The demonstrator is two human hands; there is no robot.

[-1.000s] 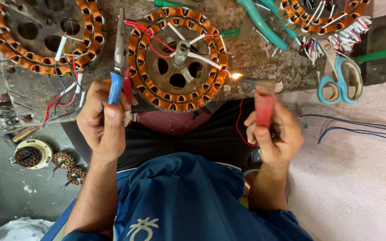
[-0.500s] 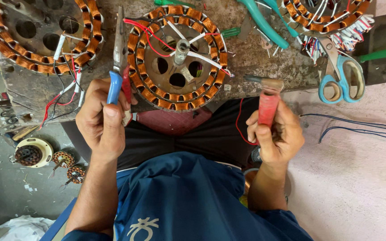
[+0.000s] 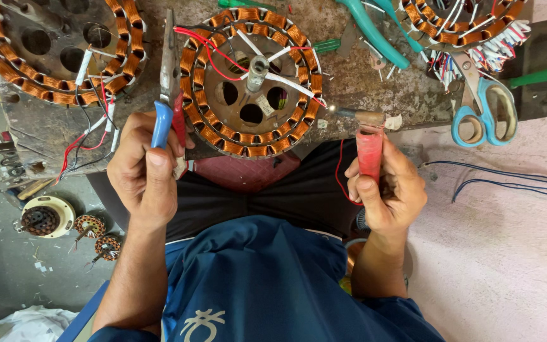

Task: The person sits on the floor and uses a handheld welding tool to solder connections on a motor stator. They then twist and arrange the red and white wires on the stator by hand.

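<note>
A round motor stator [image 3: 251, 82] with copper wire coils around its rim lies on the worn workbench [image 3: 375, 82], with red and white leads across its hub. My left hand [image 3: 147, 174] grips blue-and-red handled long-nose pliers [image 3: 168, 82], jaws pointing up along the stator's left rim. My right hand [image 3: 387, 190] holds a red-handled soldering iron [image 3: 368, 142]; its tip points left at the stator's right rim, near a white-sleeved lead. A thin red wire hangs below that hand.
A second coil stator [image 3: 58, 54] lies at the left, a third [image 3: 470, 22] at the upper right. Blue-handled scissors [image 3: 482, 104] and teal-handled pliers [image 3: 375, 31] lie on the bench. Small wound rotors [image 3: 45, 218] sit on the floor at the left; dark cables [image 3: 508, 180] run right.
A bright spark at the iron's tip one second ago has gone. Both hands and tools stay almost where they were.
</note>
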